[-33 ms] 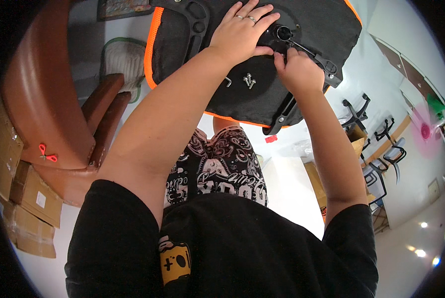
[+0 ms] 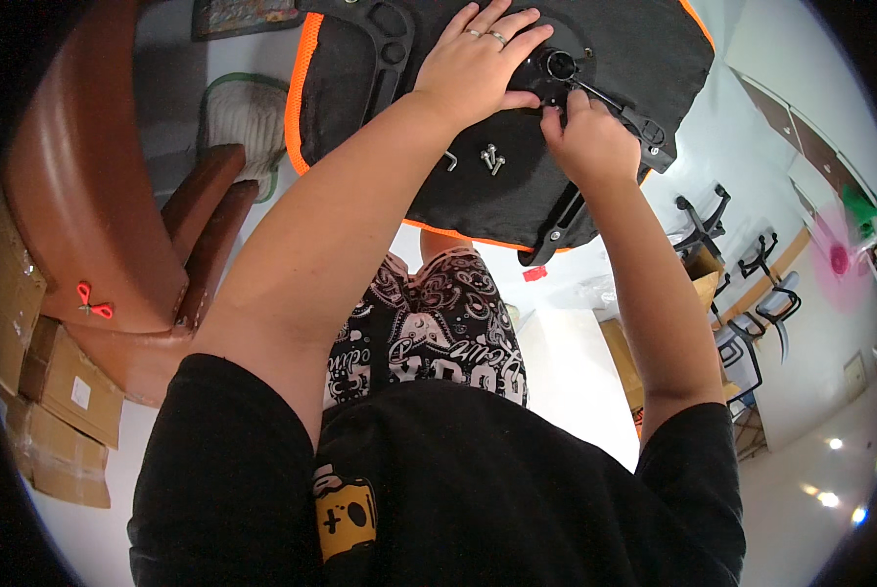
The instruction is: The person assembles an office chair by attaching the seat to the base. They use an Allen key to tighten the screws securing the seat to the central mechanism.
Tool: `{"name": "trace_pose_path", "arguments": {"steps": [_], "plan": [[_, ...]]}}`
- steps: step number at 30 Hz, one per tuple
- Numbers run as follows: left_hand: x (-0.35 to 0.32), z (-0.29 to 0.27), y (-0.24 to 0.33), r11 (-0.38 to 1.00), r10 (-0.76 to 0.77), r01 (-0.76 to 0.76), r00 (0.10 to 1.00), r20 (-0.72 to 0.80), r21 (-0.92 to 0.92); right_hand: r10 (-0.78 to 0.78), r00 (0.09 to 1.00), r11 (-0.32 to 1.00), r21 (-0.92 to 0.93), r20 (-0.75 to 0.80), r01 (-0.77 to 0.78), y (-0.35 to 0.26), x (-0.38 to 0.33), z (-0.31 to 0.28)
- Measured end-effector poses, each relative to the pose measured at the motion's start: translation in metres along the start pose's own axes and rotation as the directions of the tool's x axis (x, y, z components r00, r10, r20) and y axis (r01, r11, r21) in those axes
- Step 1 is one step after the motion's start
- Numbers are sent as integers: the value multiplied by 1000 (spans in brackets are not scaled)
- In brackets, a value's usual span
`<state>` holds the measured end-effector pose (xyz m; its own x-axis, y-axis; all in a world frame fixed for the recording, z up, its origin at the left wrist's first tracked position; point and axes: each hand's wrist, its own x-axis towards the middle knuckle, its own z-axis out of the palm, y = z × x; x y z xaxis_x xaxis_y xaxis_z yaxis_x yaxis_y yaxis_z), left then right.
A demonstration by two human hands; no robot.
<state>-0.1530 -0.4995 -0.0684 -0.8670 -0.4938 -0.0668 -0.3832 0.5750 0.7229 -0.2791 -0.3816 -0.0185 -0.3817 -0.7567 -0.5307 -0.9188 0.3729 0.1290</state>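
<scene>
A black fabric chair seat [image 2: 448,201] with orange edging lies underside up in front of me. My left hand [image 2: 473,73] rests with fingers spread on a black metal mounting plate [image 2: 533,78], beside its round socket [image 2: 560,66]. Close by, my right hand [image 2: 595,137] has thumb and fingers pinched together at the plate's near edge; what they hold is hidden. A thin lever [image 2: 600,93] runs from the plate past my right fingers. Several silver screws [image 2: 492,159] and the bent end of a hex key [image 2: 449,160] lie on the fabric.
Black armrests [image 2: 390,54] are attached to the seat. At left stand a brown leather chair [image 2: 96,196] with red scissors [image 2: 94,301] on it and cardboard boxes [image 2: 71,391]. Black chair parts [image 2: 703,220] stand on the floor at right. A red scrap [image 2: 534,275] lies near the seat.
</scene>
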Motion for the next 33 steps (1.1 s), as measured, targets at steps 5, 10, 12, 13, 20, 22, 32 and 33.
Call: {"name": "trace_pose_path", "arguments": {"steps": [5,10,12,13,20,22,32,33], "plan": [[-1,4,-2,1000,7,-7,1000,-25,18,22,999,999,38,37,-23,-3,0,0],[-1,3,-1,1000,13,-13,1000,-16,5,55,997,998,17,-46,-55,-3,-3,4],[-1,3,-1,1000,10,-10,1000,-14,6,33,998,998,51,-48,-31,-3,-1,7],[-1,3,-1,1000,10,-10,1000,-20,5,21,999,998,67,-50,-18,-3,-1,7],[0,6,-2,998,14,-13,1000,-15,56,-92,996,945,318,16,82,-22,-40,14],[0,3,0,999,11,-12,1000,12,48,-184,983,842,512,-21,169,-31,-56,20],[-6,25,-7,982,62,-36,988,-139,186,-56,988,725,686,141,-57,-4,-44,11],[-6,25,-6,981,57,-30,989,-135,193,-84,989,745,667,126,-22,-5,-46,17]]}}
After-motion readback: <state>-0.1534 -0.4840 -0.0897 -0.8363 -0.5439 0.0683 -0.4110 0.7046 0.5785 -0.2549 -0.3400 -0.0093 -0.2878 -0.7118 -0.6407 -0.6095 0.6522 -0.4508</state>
